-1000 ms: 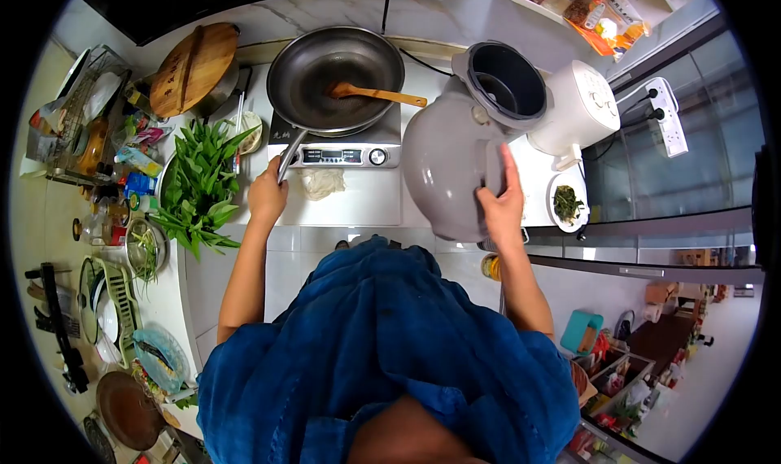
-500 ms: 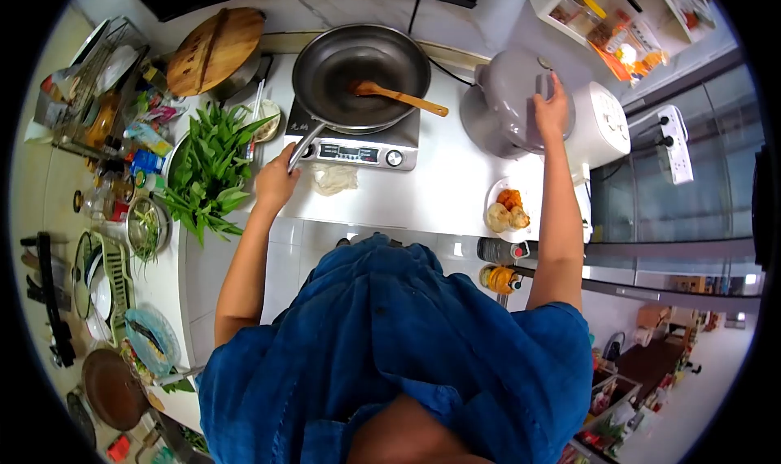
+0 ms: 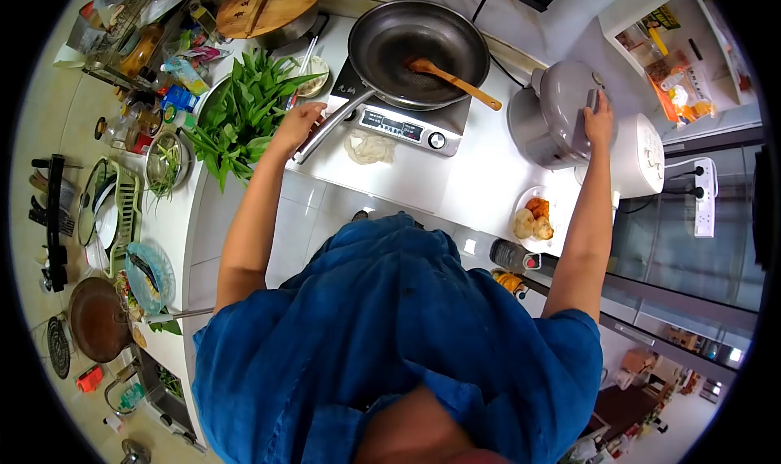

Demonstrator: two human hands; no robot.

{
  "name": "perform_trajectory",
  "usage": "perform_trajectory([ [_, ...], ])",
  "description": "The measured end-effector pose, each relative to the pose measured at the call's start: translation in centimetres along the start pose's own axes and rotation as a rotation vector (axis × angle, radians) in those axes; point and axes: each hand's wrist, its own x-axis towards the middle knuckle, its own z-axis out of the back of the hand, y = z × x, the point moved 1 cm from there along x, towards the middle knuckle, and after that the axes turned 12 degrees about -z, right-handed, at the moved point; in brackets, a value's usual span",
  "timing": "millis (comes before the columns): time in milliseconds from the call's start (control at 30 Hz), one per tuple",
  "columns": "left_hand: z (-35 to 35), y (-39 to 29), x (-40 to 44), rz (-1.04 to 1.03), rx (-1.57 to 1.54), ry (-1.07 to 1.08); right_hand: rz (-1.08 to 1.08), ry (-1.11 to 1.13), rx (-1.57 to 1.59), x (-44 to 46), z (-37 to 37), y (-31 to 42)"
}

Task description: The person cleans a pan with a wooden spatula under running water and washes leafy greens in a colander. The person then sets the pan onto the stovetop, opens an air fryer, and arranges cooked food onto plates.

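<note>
My left hand is beside the long metal handle of a dark wok, off the handle with its fingers apart. A wooden spatula lies in the wok, its handle reaching over the rim. Under the wok stands an induction cooker with a lit display and a knob. On the right, my right hand grips the dark handle on the lid of a grey pot. The lid sits on the pot; part of my grip is hidden.
Leafy greens fill a bowl at the left. A lidded pot with a wooden cover stands behind. A plate of food, a white rice cooker and a crumpled cloth lie on the counter. Bottles stand on the floor.
My left hand has let go of the wok handle and moved away beside it. My right hand stays at the pot lid, which now sits lower on the pot. The camera view has turned.
</note>
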Motion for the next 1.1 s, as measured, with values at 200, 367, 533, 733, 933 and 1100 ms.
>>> perform_trajectory([
  [200,-0.9,1.5,3.0,-0.082,0.249,0.112,0.054,-0.294,-0.195,-5.8,2.8,4.2],
  [367,-1.8,-0.1,2.9,-0.118,0.193,0.065,0.383,-0.232,0.091,-13.8,3.4,7.7],
  [533,-2.4,-0.5,1.9,-0.147,0.164,0.159,0.515,0.017,0.109,-21.6,1.6,9.1],
  [733,-2.7,0.4,1.8,-0.224,0.332,0.199,0.381,0.01,0.139,-21.8,4.5,8.3],
  [933,-3.6,-1.3,0.9,-0.325,0.587,0.185,0.081,-0.193,0.105,-17.0,8.3,-0.5],
  [1100,-5.2,-2.8,-1.1,-0.372,0.872,0.052,-0.127,-0.386,-0.084,-11.0,13.4,-11.4],
])
